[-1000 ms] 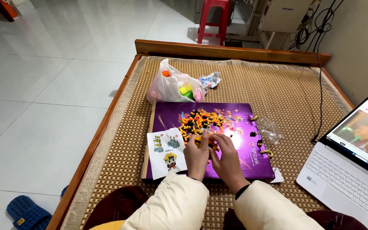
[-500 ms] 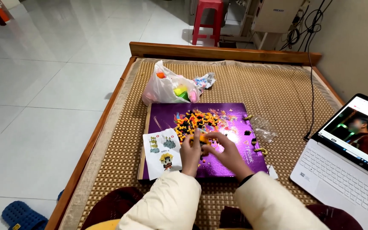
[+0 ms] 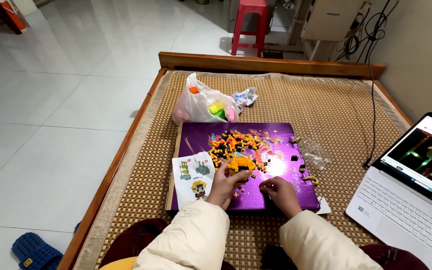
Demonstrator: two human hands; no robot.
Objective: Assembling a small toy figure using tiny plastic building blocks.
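My left hand [image 3: 224,184] holds a small yellow and black block figure [image 3: 241,166] just above a purple box lid [image 3: 281,150]. My right hand [image 3: 280,194] rests on the lid's near part, fingers curled and pinched at the surface; whether it holds a piece I cannot tell. A pile of loose orange, yellow and black tiny blocks [image 3: 236,144] lies on the lid beyond both hands. A white instruction leaflet [image 3: 193,176] with pictures of figures lies at the lid's left edge, beside my left hand.
A white plastic bag [image 3: 201,106] with coloured things sits behind the lid. A clear small bag [image 3: 315,151] lies to the right. An open white laptop [image 3: 411,200] stands at right, its cable [image 3: 372,100] running back. The woven mat [image 3: 316,105] has a wooden frame [image 3: 271,63]. A blue slipper [image 3: 33,250] lies on the floor.
My hands have drawn apart: the right hand moved down to the lid's near part, while the left hand keeps the block figure raised. The camera tilted slightly.
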